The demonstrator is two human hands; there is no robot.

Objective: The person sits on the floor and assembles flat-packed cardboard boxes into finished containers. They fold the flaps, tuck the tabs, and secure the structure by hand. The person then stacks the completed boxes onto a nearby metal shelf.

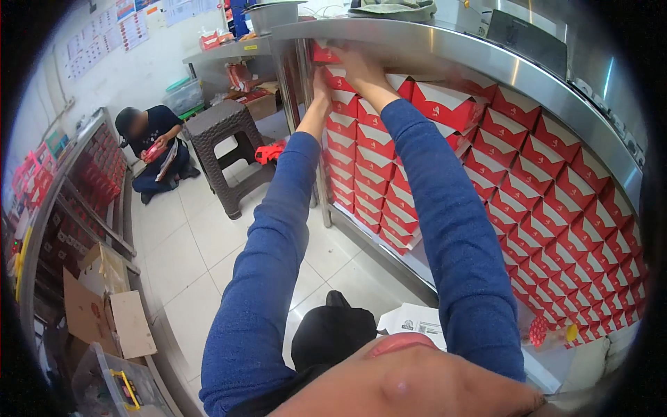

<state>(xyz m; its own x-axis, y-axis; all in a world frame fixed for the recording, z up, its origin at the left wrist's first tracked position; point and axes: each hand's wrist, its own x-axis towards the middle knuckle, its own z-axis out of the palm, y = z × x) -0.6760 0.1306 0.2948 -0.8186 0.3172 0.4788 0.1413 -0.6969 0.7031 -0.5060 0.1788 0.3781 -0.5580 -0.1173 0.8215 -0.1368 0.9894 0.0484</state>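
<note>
From my feed the room was evenly bright, lit from overhead with soft white light and few hard shadows. The steel surface [445, 48] caught pale glare along its curved edge, and the floor tiles [194, 250] gave a mild sheen. Fisheye distortion bent that edge into an arc, and a black vignette ringed the frame. The stacked red boxes [556, 181] looked sharp, while my nearest view, at the bottom, was blurred.
</note>
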